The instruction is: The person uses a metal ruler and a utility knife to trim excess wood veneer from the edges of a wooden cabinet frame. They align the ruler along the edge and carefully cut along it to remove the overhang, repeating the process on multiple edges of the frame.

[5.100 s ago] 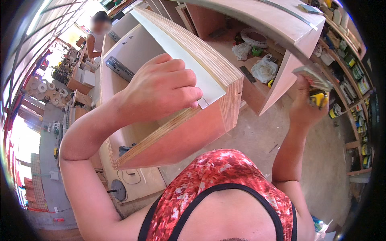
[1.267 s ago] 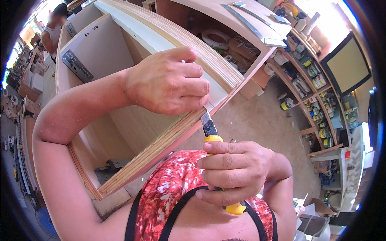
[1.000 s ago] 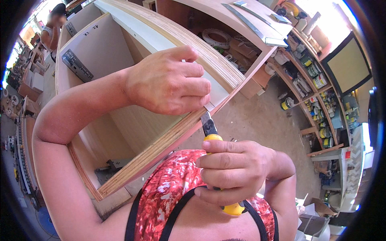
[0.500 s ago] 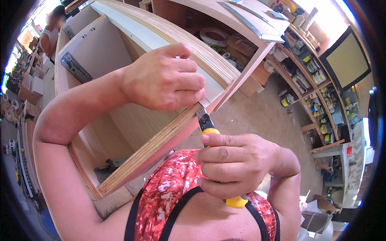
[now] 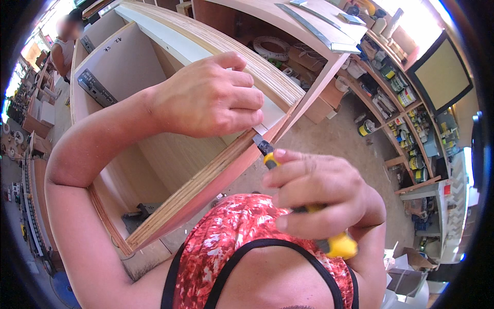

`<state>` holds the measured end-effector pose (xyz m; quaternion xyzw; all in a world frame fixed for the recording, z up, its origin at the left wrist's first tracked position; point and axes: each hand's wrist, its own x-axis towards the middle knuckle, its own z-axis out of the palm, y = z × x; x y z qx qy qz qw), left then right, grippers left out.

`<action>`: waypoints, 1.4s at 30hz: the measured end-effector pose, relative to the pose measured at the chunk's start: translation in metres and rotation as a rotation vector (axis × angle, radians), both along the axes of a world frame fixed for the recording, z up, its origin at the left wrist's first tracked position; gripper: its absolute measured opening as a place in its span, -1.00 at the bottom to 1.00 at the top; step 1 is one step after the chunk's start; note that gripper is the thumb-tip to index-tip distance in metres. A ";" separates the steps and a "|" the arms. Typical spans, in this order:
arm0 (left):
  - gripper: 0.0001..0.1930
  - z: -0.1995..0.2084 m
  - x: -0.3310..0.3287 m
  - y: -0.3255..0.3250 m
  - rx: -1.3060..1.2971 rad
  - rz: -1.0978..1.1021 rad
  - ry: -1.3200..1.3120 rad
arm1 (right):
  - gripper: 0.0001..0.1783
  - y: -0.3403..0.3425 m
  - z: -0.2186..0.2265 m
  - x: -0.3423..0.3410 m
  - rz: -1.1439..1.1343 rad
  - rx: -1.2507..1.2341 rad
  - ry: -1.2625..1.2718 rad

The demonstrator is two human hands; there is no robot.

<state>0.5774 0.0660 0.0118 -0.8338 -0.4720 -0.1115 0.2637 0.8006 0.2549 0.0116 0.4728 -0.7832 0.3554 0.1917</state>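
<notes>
A wooden cabinet carcass point(image 5: 188, 183) with layered plywood edges lies in front of me. My left hand point(image 5: 218, 98) is closed over the corner where its white-faced rail point(image 5: 172, 46) ends, knuckles up. Whatever its fingers pinch is hidden beneath them. In my right hand point(image 5: 324, 193) is a utility knife point(image 5: 342, 245) with a yellow-and-black handle, held slantwise. Its blade tip meets the corner of the plywood edge, just below my left fingers. Motion blurs the right hand a little.
Metal drawer runners point(image 5: 96, 87) are fixed inside the carcass. Beyond it stands a workbench point(image 5: 288, 23) with metal strips on top. Shelves point(image 5: 381, 126) with cans line the right side. Another person point(image 5: 63, 49) stands at the far left.
My right hand has shifted slightly right, and the knife handle now leans further to the right. Its fingers have loosened somewhat around the handle. My left hand stays almost in place.
</notes>
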 end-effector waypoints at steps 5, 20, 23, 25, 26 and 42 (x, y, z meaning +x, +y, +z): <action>-0.84 0.001 -0.001 -0.002 -0.005 0.007 0.017 | -0.79 0.006 0.007 -0.004 -0.050 -0.298 -0.221; -0.86 -0.002 0.001 0.004 0.004 -0.020 -0.040 | -0.70 -0.005 -0.061 0.031 -0.249 0.140 0.178; -0.86 -0.002 0.001 -0.001 -0.005 -0.009 -0.039 | -0.73 -0.006 -0.054 0.027 -0.235 0.191 0.195; -0.85 -0.004 0.001 -0.003 -0.001 -0.005 -0.052 | -0.74 -0.001 -0.042 0.022 -0.197 0.200 0.169; -0.85 -0.003 0.000 -0.004 -0.003 -0.002 -0.049 | -0.75 0.001 -0.038 0.018 -0.178 0.205 0.157; -0.87 0.006 0.004 0.001 -0.103 0.050 -0.124 | -0.82 0.015 -0.004 0.004 -0.112 0.058 0.020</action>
